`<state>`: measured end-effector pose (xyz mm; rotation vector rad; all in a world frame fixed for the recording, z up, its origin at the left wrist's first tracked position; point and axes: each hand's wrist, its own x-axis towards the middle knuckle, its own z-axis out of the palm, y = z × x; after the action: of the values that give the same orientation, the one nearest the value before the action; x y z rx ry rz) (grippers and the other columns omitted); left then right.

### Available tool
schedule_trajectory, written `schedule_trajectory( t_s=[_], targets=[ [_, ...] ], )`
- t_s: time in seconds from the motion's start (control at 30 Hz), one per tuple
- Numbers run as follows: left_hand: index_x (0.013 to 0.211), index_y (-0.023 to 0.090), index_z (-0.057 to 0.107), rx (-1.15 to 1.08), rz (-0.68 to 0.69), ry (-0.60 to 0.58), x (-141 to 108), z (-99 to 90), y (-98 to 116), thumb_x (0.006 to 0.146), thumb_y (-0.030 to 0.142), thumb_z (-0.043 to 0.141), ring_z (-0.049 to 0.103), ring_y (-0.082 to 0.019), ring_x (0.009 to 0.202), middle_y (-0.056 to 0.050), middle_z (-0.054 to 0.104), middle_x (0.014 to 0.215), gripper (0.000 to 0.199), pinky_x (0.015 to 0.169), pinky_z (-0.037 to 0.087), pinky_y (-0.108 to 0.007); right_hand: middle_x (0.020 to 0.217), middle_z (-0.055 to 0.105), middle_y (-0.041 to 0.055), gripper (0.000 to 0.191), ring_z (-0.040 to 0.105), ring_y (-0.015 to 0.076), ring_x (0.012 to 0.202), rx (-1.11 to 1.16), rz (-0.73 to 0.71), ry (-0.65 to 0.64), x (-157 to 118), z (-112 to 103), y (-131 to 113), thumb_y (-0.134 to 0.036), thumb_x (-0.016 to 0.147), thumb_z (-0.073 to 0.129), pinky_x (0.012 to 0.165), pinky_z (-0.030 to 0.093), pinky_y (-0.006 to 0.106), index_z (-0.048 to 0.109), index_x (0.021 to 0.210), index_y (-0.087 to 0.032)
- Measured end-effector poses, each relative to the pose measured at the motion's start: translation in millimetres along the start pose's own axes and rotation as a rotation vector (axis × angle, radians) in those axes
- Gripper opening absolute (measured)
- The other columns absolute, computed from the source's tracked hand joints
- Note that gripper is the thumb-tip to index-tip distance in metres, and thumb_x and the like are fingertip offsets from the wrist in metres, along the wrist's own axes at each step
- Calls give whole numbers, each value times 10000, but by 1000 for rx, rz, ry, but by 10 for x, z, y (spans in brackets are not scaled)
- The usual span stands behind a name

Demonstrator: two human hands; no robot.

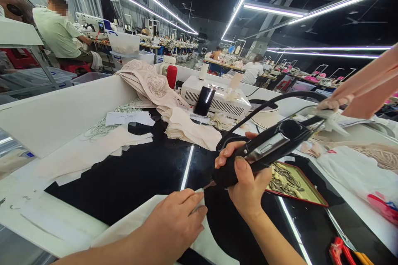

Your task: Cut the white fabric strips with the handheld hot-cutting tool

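Black tool (pixel 264 149) is being gripped in the right hand (pixel 248 192) above the table (pixel 149 178), pale piece (pixel 199 201) being pinched in the left hand (pixel 174 221) near the tip (pixel 212 184), fingers (pixel 183 196) possibly being endangered by any slip.

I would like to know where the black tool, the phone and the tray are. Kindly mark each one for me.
Black tool (pixel 266 148): head view, on the silver plate of its body.
Phone (pixel 204 101): head view, on its dark screen.
Tray (pixel 307 179): head view, on its bare yellowish floor.
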<state>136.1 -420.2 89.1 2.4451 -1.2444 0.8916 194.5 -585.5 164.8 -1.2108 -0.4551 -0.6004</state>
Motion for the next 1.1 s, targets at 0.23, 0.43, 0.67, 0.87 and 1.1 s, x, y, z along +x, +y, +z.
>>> schedule_trajectory(
  t_s=[0.23,0.43,0.67,0.87,1.1],
  targets=[
    [1068,135,714,-16,-11,50,20,-18,13,1135,198,413,701,-174,1075,-62,771,1099,315,949,558,-300,856,640,-31,427,612,140,641,8,9,2,-2,14,-14,-319,930,785,567,569,284,547,1284,-293],
    [1040,140,713,9,39,-40,-12,8,-9,1098,172,519,692,-185,1127,-35,773,1045,205,997,532,-309,851,642,-33,431,612,144,631,-1,10,20,16,23,-41,-332,914,793,571,569,294,540,1261,-295],
    [1039,134,713,33,33,-2,7,5,-1,1093,185,527,698,-176,1088,-56,771,1086,199,969,539,-308,829,629,-37,425,614,151,615,-27,1,29,17,44,-65,-355,906,786,543,560,292,538,1247,-297],
    [1065,124,707,14,29,-10,-6,19,4,1107,215,529,687,-176,1137,-37,773,1065,204,1009,533,-317,838,629,-33,428,590,142,620,-5,2,35,11,42,-79,-356,902,795,559,560,288,543,1243,-296],
    [1048,129,701,25,25,-9,-11,34,19,1089,198,547,685,-173,1131,-41,771,1080,173,984,540,-310,838,625,-34,408,605,145,625,-38,10,24,-18,36,-47,-331,919,767,558,565,289,542,1259,-300]
  ],
)
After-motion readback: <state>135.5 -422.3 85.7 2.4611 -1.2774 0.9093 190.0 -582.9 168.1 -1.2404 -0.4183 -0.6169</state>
